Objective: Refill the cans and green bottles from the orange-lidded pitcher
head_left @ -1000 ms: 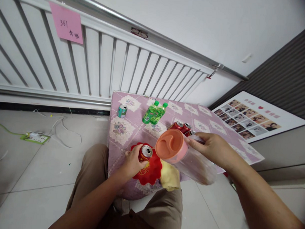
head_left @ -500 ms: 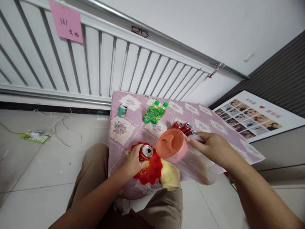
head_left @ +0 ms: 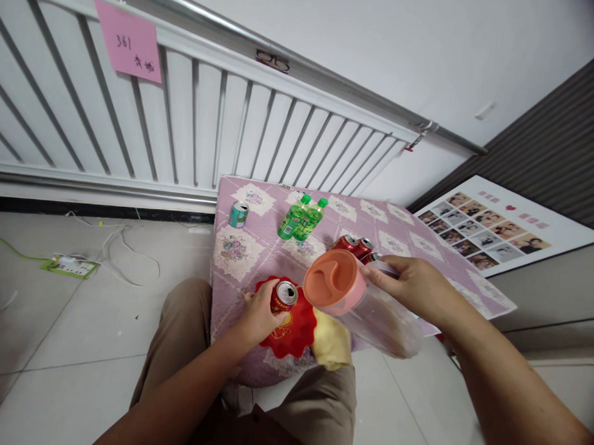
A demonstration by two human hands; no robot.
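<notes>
green bottles [head_left: 301, 217] mid-table | teal can [head_left: 238, 214] far left corner | pink note [head_left: 129, 42] on radiator | photo board [head_left: 491, 230] right

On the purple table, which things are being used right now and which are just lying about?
In use:
left hand gripping the opened red can
right hand holding the tilted clear pitcher

Lying about:
green bottles
teal can
other red cans
yellow cloth

A counter [head_left: 257, 244] under pink floral cloth carries a teal can [head_left: 238, 214], two green bottles [head_left: 301, 219], red cans [head_left: 353, 246] and a red mat [head_left: 293, 329] at frame centre.
</notes>
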